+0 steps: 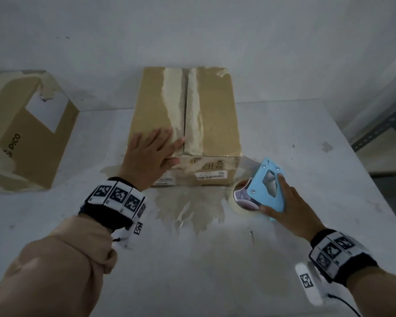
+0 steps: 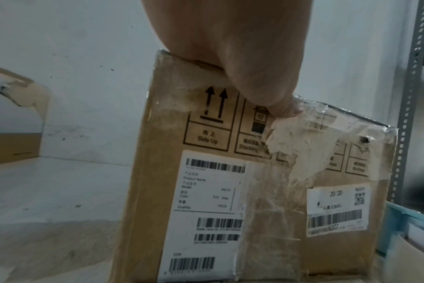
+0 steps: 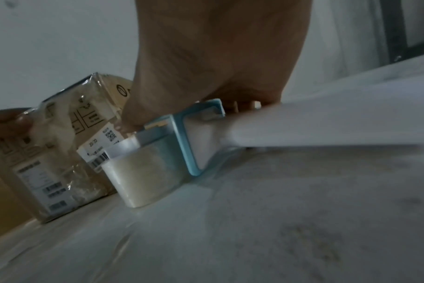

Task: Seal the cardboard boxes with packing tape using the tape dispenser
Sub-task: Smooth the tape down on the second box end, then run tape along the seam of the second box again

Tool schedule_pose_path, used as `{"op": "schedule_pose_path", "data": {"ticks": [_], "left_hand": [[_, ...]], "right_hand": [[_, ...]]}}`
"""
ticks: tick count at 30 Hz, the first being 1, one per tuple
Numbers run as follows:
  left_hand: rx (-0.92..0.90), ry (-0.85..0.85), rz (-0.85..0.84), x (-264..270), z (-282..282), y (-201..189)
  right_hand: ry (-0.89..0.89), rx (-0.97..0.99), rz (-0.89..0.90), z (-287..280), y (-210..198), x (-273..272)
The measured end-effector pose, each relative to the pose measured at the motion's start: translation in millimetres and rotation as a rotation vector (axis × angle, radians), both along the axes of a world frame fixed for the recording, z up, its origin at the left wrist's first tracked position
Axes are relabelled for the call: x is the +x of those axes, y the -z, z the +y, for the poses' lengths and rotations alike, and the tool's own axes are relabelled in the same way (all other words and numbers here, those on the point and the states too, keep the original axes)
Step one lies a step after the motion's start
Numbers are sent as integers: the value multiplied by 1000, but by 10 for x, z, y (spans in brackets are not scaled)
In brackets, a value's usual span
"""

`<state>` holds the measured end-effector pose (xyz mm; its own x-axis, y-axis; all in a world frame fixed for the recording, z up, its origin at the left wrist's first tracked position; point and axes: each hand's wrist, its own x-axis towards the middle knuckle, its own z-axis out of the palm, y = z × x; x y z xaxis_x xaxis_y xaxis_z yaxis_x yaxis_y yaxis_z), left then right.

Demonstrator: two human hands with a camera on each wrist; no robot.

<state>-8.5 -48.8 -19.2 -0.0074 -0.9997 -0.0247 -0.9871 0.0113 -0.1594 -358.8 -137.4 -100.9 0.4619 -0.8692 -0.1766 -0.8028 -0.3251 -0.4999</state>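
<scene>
A brown cardboard box (image 1: 210,115) stands in the middle of the table, flaps closed, with pale torn strips along its centre seam. My left hand (image 1: 151,154) lies flat on its near left top, fingers straight, thumb over the front edge. In the left wrist view the box (image 2: 206,191) shows its labelled front, with glossy clear tape at the upper right corner. My right hand (image 1: 288,200) grips the blue tape dispenser (image 1: 261,186) on the table by the box's near right corner. Its tape roll (image 1: 234,197) touches the table. The right wrist view shows the dispenser (image 3: 189,137) under my fingers.
A second box (image 1: 28,138), printed PICO, with a white label and torn tape, lies at the far left. Torn tape residue (image 1: 188,207) is stuck to the white table (image 1: 192,271) in front of the middle box. A grey metal shelf (image 1: 380,129) stands past the table's right edge.
</scene>
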Motion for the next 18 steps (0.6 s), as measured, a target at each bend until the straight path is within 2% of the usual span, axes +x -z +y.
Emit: {"op": "schedule_pose_path", "data": {"ticks": [5, 9, 12, 15, 18], "left_hand": [[-43, -57, 108, -56, 18, -63], [-91, -258, 204, -125, 8, -101], [-99, -399, 201, -184, -64, -146], [-27, -415, 98, -221, -97, -170], [-48, -424, 108, -192, -78, -225]], "right_hand": [[0, 74, -68, 8, 36, -22], [-52, 46, -80, 67, 0, -102], [-65, 38, -120, 116, -82, -187], [23, 11, -255, 166, -221, -306], [175, 26, -419, 166, -453, -307]]}}
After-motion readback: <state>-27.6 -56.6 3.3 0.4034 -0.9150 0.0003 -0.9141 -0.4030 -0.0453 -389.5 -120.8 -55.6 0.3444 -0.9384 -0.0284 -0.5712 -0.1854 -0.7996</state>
